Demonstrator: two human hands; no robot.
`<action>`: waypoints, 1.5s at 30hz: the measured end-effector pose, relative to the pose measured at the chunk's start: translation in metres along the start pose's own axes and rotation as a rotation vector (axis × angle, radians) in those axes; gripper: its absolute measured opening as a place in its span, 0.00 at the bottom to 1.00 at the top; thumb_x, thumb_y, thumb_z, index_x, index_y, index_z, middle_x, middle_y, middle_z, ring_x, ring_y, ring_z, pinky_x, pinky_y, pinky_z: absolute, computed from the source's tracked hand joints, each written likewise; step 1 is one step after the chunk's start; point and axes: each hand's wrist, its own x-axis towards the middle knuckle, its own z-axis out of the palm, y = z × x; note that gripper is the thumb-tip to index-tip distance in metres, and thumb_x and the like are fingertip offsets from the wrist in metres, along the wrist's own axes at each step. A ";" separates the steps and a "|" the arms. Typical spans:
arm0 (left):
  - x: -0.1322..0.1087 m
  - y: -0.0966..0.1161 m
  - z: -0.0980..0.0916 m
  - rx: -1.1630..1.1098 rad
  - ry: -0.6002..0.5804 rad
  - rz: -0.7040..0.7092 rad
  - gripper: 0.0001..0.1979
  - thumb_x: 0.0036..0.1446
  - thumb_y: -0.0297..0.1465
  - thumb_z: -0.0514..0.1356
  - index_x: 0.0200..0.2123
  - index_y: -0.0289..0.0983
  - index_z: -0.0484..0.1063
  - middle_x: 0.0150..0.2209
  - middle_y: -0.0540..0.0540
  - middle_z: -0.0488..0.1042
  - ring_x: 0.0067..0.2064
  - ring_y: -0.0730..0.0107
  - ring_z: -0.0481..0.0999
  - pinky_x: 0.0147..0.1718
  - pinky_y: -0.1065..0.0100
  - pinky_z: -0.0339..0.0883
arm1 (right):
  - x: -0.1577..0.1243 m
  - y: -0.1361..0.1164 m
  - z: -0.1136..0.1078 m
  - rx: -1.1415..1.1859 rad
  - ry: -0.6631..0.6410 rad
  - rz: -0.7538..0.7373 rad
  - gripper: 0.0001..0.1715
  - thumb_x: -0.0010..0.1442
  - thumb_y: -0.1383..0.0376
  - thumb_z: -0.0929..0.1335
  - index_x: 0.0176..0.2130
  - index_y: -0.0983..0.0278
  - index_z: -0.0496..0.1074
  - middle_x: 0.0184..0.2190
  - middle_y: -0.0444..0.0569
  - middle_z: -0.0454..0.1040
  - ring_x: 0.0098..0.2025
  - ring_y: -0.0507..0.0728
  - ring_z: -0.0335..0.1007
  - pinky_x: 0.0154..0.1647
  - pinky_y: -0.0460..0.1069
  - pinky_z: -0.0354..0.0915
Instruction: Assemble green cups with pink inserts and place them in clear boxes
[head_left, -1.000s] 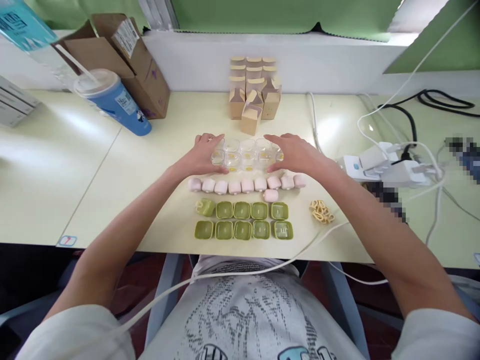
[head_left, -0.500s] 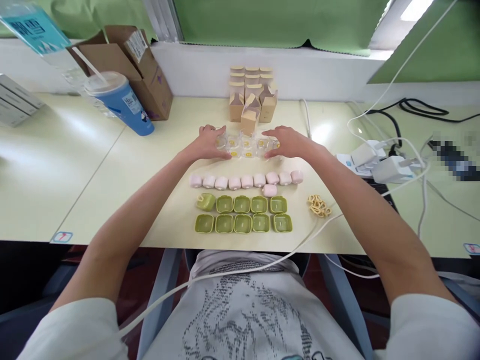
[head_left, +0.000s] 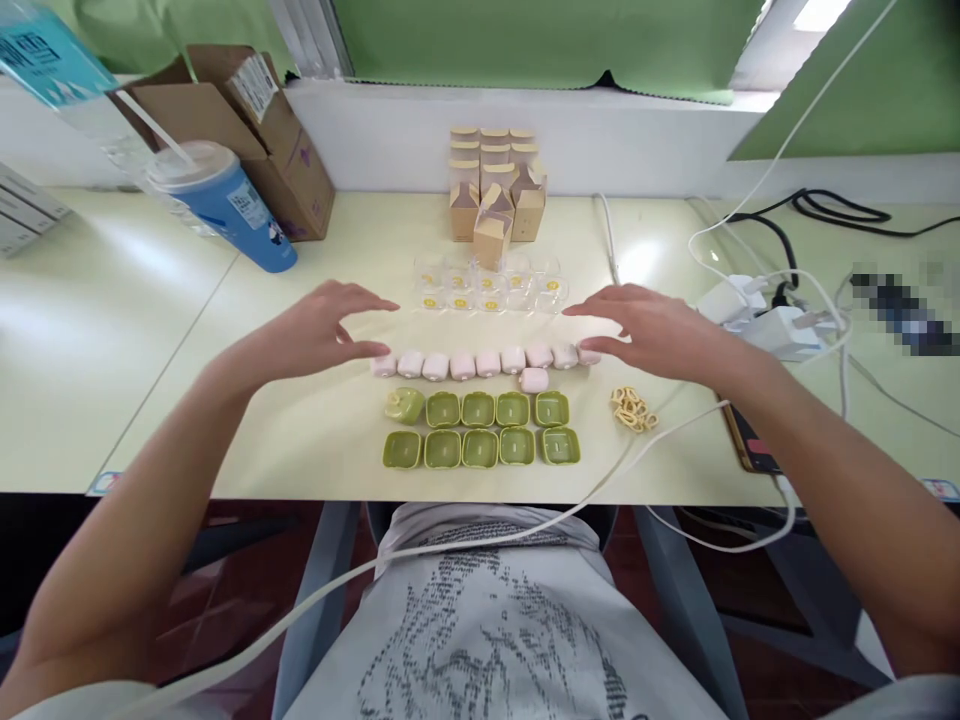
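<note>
Reaches both bare forearms forward from the lower corners over the near edge of the pale yellow desk (head_left: 150, 380), elbows out and wrists angled in toward each other. Holds the left hand (head_left: 319, 325) palm down and spread open, fingers lightly curved, gripping nothing. Sets its thumb tip just beside the left end of the row of pink cases (head_left: 480, 362), too close to tell whether it touches. Mirrors that with the right hand (head_left: 660, 330): palm down, fingers loosely extended and apart, nothing clasped, fingertips at the right end of the same row and seemingly resting on the last piece. Brackets the row between the two hands. Runs the row's long axis left to right across the desk, parallel to the near edge, pieces side by side, with one stray pink case (head_left: 534, 380) just in front of the line near its right end. Shows clear plastic cases (head_left: 487, 285) with yellow dots just beyond the row, and small kraft paper boxes (head_left: 491, 190) farther back by the wall. Shows two rows of green trays (head_left: 480, 430) on the near side, and a heap of yellow rings (head_left: 634, 410) just under the right wrist.
</note>
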 end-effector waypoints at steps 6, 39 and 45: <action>-0.008 0.020 0.028 0.034 -0.226 0.067 0.49 0.68 0.71 0.55 0.75 0.40 0.74 0.69 0.33 0.78 0.70 0.40 0.75 0.73 0.44 0.68 | 0.001 -0.018 0.032 0.019 -0.169 -0.119 0.46 0.80 0.43 0.58 0.86 0.56 0.53 0.64 0.66 0.80 0.66 0.78 0.74 0.67 0.75 0.73; 0.050 0.068 0.033 0.404 -0.225 -0.112 0.28 0.80 0.46 0.45 0.71 0.44 0.71 0.65 0.39 0.81 0.66 0.43 0.80 0.57 0.52 0.73 | 0.040 -0.068 0.032 -0.147 -0.084 0.223 0.28 0.84 0.54 0.57 0.70 0.60 0.73 0.65 0.68 0.73 0.67 0.75 0.69 0.48 0.60 0.74; 0.036 0.049 0.042 0.279 -0.190 -0.006 0.37 0.74 0.54 0.55 0.76 0.39 0.67 0.68 0.33 0.76 0.72 0.39 0.73 0.69 0.45 0.70 | 0.026 -0.052 0.037 -0.120 -0.122 0.158 0.40 0.78 0.50 0.70 0.80 0.55 0.62 0.68 0.66 0.72 0.68 0.77 0.69 0.53 0.62 0.77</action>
